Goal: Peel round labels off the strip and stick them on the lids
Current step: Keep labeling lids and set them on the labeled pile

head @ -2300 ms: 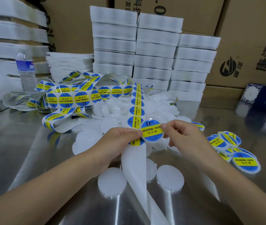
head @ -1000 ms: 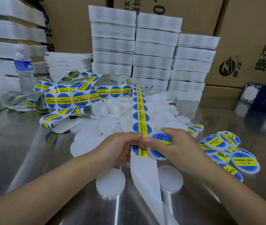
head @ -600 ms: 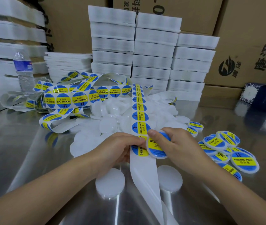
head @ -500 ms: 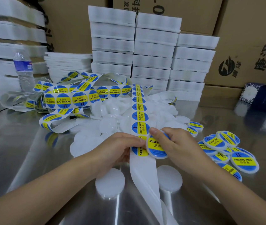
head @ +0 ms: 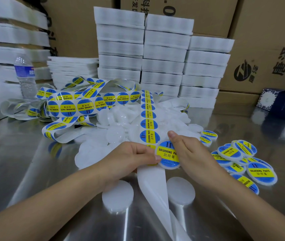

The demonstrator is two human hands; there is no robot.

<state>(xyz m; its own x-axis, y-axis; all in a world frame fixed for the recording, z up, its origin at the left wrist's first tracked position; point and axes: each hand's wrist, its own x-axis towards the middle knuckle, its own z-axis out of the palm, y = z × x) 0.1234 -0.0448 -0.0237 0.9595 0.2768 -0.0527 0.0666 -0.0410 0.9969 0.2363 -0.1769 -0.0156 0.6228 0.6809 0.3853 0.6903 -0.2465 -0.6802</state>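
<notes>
Now, above the tabletop (head: 25, 162), your left hand (head: 129, 157) is pinching the strip (head: 149, 122), fingers clamped; your right hand (head: 190, 150) is gripping the labelled lid (head: 166, 156), fingers curled round it.

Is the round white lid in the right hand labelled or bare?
Labelled: a round blue-and-yellow label covers the round white lid in the right hand; white rim shows below.

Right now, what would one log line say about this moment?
left hand: pinches strip | right hand: holds labelled lid | finished lids: heap at right | bare lids: two nearest
</notes>
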